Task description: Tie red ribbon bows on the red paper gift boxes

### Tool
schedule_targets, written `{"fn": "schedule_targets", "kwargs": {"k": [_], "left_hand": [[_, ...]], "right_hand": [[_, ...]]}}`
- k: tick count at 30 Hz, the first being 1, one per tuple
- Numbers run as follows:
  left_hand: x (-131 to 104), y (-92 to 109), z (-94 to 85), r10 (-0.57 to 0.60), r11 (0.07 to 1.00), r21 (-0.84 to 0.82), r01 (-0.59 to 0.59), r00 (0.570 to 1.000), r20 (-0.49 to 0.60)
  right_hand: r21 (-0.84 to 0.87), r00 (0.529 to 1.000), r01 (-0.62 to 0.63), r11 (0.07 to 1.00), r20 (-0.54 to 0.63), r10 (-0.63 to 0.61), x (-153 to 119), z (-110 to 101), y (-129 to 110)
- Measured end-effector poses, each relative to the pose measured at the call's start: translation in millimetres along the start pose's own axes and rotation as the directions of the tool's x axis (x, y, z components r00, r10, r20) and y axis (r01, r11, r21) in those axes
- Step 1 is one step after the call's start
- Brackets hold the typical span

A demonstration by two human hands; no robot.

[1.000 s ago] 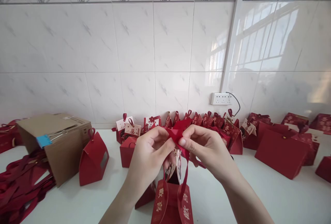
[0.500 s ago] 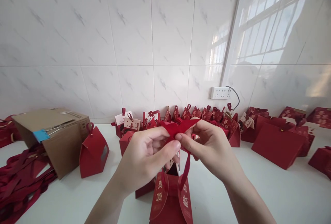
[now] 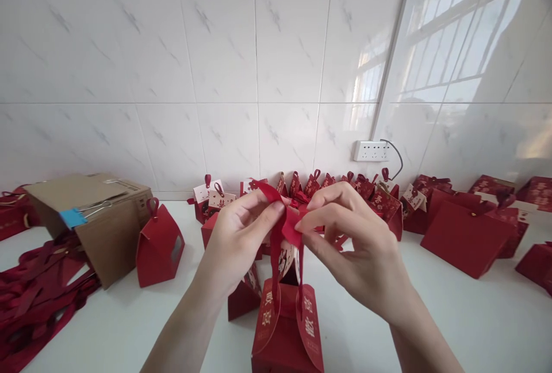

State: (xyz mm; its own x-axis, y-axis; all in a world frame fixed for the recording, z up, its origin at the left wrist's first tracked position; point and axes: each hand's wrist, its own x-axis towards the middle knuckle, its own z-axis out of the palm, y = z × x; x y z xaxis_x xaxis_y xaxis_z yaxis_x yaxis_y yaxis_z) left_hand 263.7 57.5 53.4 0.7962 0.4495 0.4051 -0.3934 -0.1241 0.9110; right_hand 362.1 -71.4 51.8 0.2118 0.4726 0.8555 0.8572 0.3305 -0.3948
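Note:
Near the bottom centre stands a red gift box (image 3: pixel 287 335) with gold characters on its curved flaps. A red ribbon (image 3: pixel 276 246) runs up from both flaps to the fingers above. My left hand (image 3: pixel 241 232) pinches the ribbon between thumb and fingers. My right hand (image 3: pixel 356 246) pinches the ribbon's folded part just to the right, fingertips close to the left thumb. Exactly how the ribbon crosses between the hands is partly hidden by the fingers.
A cardboard box (image 3: pixel 116 235) with a blue clip and a pile of dark red ribbons (image 3: pixel 38 298) are at left, beside a small red box (image 3: pixel 158 249). Several red boxes line the wall; a larger red box (image 3: pixel 468 241) stands right. A power strip (image 3: pixel 371 151) is on the wall.
The ribbon, earlier spread wide between both hands, now hangs narrower and more upright. My right hand's fingers have lifted and shifted their pinch. The view has tilted slightly down.

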Motion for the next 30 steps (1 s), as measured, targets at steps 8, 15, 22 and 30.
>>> {"fn": "schedule_targets", "kwargs": {"k": [8, 15, 22, 30], "left_hand": [[0.7, -0.2, -3.7, -0.006, 0.998, 0.064, 0.008, 1.000, -0.028], [-1.1, -1.2, -1.7, 0.074, 0.994, 0.084, -0.074, 0.997, 0.000], [-0.5, 2.4, -0.7, 0.112, 0.990, 0.079, -0.118, 0.990, 0.084], [-1.2, 2.7, 0.4, 0.067, 0.965, 0.246, -0.088, 0.993, 0.093]], "right_hand": [[-0.170, 0.971, 0.133, 0.976, 0.220, -0.094, -2.8, -12.3, 2.9], [-0.156, 0.991, 0.022, 0.988, 0.131, -0.001, -2.0, -4.4, -0.3], [-0.086, 0.946, -0.285, 0.955, 0.133, 0.294, -0.7, -0.7, -0.8], [-0.196, 0.941, -0.290, 0.937, 0.122, 0.317, 3.7, -1.5, -1.3]]}}
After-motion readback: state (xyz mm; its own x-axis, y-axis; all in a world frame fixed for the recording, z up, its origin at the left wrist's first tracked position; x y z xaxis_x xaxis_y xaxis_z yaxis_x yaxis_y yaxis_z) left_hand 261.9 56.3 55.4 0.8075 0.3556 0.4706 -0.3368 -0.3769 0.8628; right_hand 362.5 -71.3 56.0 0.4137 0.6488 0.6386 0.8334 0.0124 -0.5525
